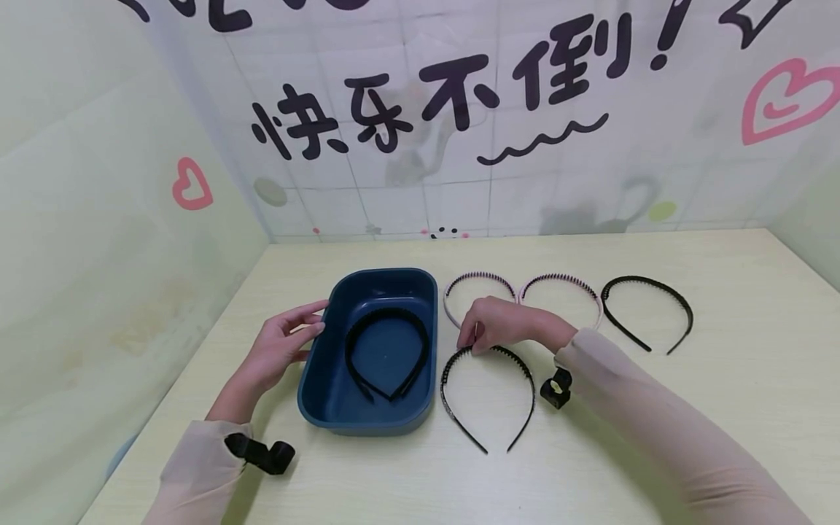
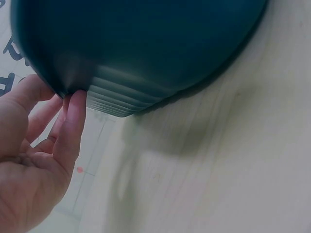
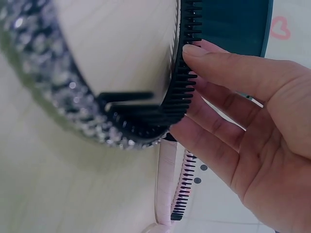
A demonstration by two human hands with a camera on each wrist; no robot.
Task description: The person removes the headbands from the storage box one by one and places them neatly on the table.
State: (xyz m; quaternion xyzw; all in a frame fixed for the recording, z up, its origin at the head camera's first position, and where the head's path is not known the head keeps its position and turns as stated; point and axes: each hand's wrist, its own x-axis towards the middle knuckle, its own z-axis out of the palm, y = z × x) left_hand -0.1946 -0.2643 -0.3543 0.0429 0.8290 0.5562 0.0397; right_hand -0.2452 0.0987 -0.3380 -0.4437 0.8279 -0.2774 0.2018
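My right hand (image 1: 495,323) pinches the top of a black toothed headband (image 1: 530,379) between thumb and fingers. In the right wrist view, silvery sparkles cover the outside of this glitter headband (image 3: 73,92), and comb teeth line its inside. It is right of a dark blue plastic basin (image 1: 433,306), its two ends pointing toward me. My left hand (image 1: 278,346) grips the basin's left rim, thumb at the edge and fingers against the outer wall, as the left wrist view shows (image 2: 43,160). Black headbands (image 1: 387,313) lie inside the basin, overlapping.
Behind my right hand lie two pink headbands with dark teeth, a left one (image 1: 482,275) and a right one (image 1: 561,277). Farther right is another black headband (image 1: 685,302). A wall with printed lettering (image 1: 459,182) stands behind the pale wooden table (image 1: 741,350).
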